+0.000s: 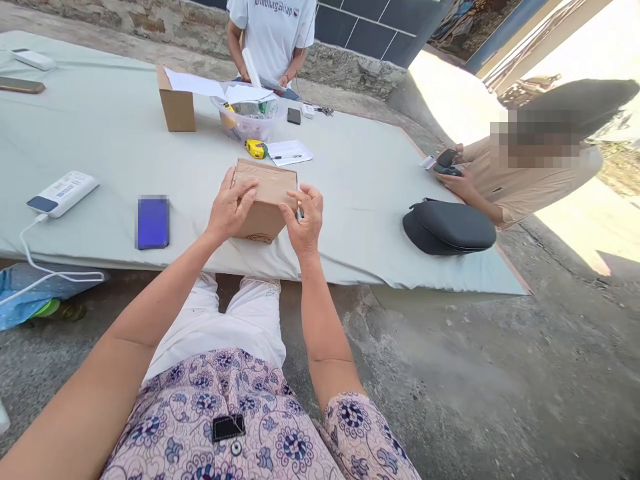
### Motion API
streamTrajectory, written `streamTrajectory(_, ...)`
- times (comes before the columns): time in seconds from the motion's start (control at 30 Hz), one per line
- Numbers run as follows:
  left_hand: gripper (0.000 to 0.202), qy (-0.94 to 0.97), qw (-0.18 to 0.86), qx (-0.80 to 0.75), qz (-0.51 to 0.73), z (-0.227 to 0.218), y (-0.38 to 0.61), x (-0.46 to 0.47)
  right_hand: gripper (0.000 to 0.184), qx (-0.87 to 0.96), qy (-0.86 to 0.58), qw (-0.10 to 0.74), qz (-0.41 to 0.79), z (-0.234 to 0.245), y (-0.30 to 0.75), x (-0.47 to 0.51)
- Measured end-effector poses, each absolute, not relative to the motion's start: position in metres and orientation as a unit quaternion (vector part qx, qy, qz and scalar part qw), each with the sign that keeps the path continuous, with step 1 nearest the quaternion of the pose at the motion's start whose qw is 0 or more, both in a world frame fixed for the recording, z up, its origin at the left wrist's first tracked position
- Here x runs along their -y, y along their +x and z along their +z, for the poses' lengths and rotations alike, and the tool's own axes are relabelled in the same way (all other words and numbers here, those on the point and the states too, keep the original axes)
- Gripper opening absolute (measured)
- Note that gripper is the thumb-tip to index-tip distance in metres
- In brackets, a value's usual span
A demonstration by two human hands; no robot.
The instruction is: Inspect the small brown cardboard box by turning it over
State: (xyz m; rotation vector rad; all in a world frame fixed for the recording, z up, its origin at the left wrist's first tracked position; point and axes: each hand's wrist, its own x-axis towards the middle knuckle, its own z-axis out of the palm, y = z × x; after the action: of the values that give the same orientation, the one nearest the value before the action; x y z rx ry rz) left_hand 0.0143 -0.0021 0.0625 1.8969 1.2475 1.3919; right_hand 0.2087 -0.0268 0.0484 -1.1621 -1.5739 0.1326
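A small brown cardboard box (pixel 265 223) stands near the front edge of the table, its top closed. My left hand (pixel 233 203) grips its left side, with the thumb and fingers bent over the top. At the right top edge is my right hand (pixel 306 217), its thumb and fingers curled onto the box. A small bluish thing shows beside the right thumb, mostly hidden, so I cannot make out what it is. Behind the box lie a yellow tape measure (pixel 256 149) and a white paper (pixel 290 153) with a pen on it.
A phone (pixel 153 223) and a cabled power bank (pixel 63 194) lie left, a black case (pixel 450 228) right. Farther back stand a plastic basin (pixel 247 127) and an open carton (pixel 179 110). One person (pixel 273 40) is across the table; another (pixel 530 160) sits right, holding a phone.
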Motion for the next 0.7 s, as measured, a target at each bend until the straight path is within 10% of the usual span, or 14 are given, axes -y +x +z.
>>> streamTrajectory(0.4, 0.042, 0.731, 0.271, -0.415, 0.468, 0.075, -0.016, -0.006, 0.059, 0.658, -0.456, 0.556, 0.222, 0.034, 0.218, 0.031)
streamTrajectory(0.57, 0.035, 0.736, 0.341, -0.376, 0.448, 0.087, -0.031, -0.011, 0.109, 0.707, -0.439, 0.509, 0.219, 0.048, 0.234, 0.019)
streamTrajectory(0.7, 0.036, 0.738, 0.354, -0.364, 0.444, 0.087, -0.033, -0.013, 0.114, 0.755, -0.399, 0.462, 0.238, 0.054, 0.236, 0.012)
